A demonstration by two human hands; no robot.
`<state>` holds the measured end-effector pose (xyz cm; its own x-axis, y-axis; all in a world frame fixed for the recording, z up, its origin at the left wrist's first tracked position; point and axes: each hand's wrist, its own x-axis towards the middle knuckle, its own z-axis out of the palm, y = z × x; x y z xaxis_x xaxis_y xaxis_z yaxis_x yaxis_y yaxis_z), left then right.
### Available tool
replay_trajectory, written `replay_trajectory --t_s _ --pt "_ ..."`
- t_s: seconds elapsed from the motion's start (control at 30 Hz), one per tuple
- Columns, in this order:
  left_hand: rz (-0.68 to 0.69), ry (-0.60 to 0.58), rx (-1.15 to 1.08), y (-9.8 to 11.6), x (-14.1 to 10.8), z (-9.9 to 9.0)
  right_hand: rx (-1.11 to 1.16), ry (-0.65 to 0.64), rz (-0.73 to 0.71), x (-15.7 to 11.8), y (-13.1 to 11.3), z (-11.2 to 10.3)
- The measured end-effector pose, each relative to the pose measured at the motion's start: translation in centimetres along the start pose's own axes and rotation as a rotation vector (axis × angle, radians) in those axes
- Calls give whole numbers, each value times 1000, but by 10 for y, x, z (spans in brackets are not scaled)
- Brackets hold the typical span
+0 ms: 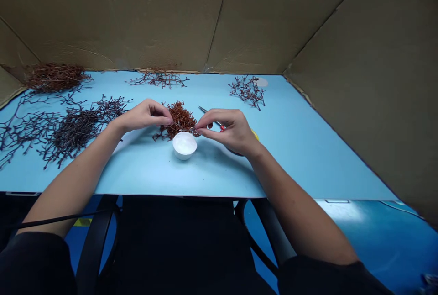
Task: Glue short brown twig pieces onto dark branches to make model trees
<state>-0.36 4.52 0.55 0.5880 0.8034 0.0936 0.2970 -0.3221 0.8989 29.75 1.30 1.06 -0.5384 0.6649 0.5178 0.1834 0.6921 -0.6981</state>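
Note:
Over the middle of the light blue table, my left hand pinches one end of a thin dark twig-like piece. The thumb and forefinger of my right hand close on its other end. Just below it stands a small white bowl, upright, with no contents that I can make out. Behind the bowl lies a heap of short reddish-brown twig-like pieces, partly covered by my fingers. A pair of scissors lies behind my right hand, which hides much of it.
Dark branching pieces spread over the table's left side. A reddish-brown tangle sits in the back left corner. More branches lie at the back middle and back right, beside a white round thing. Cardboard walls enclose the table.

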Motion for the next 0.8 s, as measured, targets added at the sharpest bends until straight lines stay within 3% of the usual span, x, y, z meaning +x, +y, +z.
replay_trajectory --t_s 0.13,0.33,0.57,0.67,0.8 --pt "3 -13 1 -2 1 0 -6 -87 -31 0 -2 2" --pt "-4 -33 1 -2 2 1 -28 -121 -69 0 3 4" --pt "40 197 -111 6 0 5 -44 -53 -58 -2 3 6" --pt "47 243 -157 8 1 8 -85 0 -28 -2 3 7" --pt "34 290 -144 7 4 16 -256 100 -116 -2 11 8"
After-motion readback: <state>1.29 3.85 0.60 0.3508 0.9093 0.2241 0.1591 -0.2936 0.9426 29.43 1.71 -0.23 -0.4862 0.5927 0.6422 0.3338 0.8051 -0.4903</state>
